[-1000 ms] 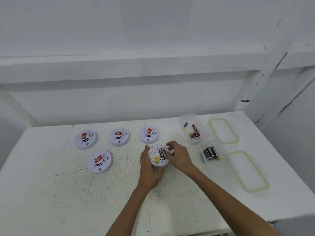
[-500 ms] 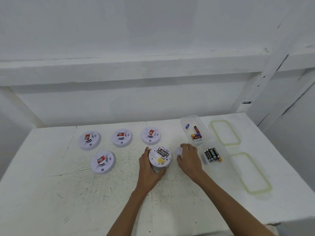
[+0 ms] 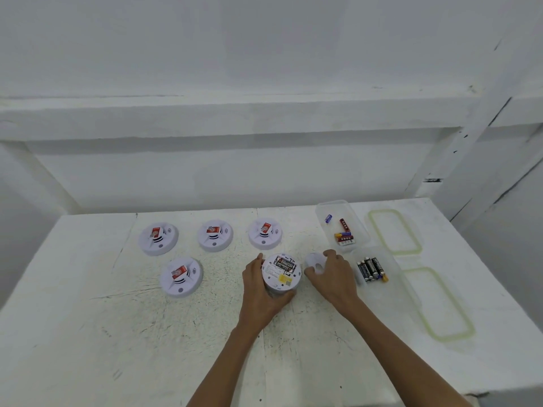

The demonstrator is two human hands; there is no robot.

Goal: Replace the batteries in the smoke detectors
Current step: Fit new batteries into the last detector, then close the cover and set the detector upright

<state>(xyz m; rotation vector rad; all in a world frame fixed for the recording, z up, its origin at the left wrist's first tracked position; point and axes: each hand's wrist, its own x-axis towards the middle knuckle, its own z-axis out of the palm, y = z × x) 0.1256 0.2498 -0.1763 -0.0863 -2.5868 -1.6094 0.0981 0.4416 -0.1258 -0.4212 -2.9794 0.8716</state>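
Your white table (image 3: 88, 333): three round white plastic smoke detectors (image 3: 215, 235) in back row | fourth detector (image 3: 181, 277) before its left pair | overturned detector (image 3: 281, 274) in your left hand (image 3: 260, 295), before row's right end | small white cover (image 3: 313, 261) just right, in your right hand (image 3: 333, 279) | two clear plastic tubs (image 3: 355, 227) beyond, front and back, batteries (image 3: 371, 268) in each | two clear lids (image 3: 395, 232) rightmost.

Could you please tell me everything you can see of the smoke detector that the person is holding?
The smoke detector is a round, white, plastic-looking unit turned back side up. Its back shows dark batteries in an open compartment at the far edge, a white printed label and a small yellow sticker. It is near the middle of the table; whether it rests on it is unclear. The left hand grips its left and near rim.
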